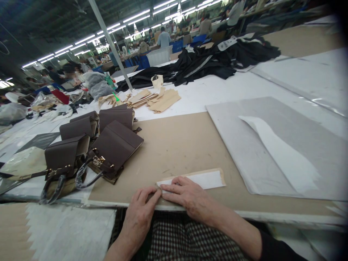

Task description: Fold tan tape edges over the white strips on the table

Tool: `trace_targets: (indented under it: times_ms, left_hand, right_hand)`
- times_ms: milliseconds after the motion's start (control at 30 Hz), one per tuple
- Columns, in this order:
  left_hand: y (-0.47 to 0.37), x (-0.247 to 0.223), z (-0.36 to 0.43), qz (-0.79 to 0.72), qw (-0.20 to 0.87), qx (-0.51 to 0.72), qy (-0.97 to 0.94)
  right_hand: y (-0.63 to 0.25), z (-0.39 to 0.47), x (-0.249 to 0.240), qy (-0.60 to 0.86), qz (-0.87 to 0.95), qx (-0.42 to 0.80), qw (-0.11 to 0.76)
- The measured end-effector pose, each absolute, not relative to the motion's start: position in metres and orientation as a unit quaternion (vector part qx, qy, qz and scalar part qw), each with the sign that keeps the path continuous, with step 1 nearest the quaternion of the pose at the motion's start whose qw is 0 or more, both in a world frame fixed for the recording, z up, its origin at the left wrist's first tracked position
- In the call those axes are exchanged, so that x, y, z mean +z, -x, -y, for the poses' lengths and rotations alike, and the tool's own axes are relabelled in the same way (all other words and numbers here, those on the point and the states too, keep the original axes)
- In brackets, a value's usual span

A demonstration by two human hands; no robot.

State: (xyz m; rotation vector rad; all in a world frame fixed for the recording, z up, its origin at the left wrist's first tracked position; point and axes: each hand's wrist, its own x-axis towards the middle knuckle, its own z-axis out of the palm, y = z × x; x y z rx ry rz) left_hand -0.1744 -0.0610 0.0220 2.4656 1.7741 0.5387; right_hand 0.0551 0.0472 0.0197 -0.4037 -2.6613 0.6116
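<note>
A narrow white paper strip (206,179) with a tan border lies on the brown cardboard sheet (179,145) near the table's front edge. My right hand (187,197) rests flat on the strip's left end, fingers spread and pressing down. My left hand (141,210) sits just left of it, its fingertips touching the same end of the strip at the cardboard's edge. Neither hand is lifting anything.
Several dark brown handbags (108,145) with handles lie at the left. Grey paper sheets (272,145) with a white piece (282,156) lie at the right. Tan paper pieces (160,99) and black fabric (217,61) are farther back. Other people work in the distance.
</note>
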Motion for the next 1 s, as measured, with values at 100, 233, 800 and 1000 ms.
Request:
trace_targets:
  times_ms: [100, 233, 800, 1000]
  left_hand:
    - [0.166, 0.025, 0.064, -0.582, -0.014, 0.118, -0.805]
    - [0.153, 0.023, 0.068, -0.598, -0.066, 0.084, -0.794]
    - [0.157, 0.027, 0.069, -0.57, 0.017, 0.135, -0.81]
    - [0.159, 0.037, 0.059, -0.593, 0.092, 0.201, -0.774]
  right_hand:
    - [-0.057, -0.047, 0.014, 0.151, 0.937, 0.234, 0.212]
    - [-0.059, -0.044, 0.01, 0.171, 0.929, 0.235, 0.231]
    - [-0.059, -0.041, 0.01, 0.176, 0.925, 0.251, 0.226]
    - [-0.054, -0.032, 0.018, 0.21, 0.925, 0.224, 0.222]
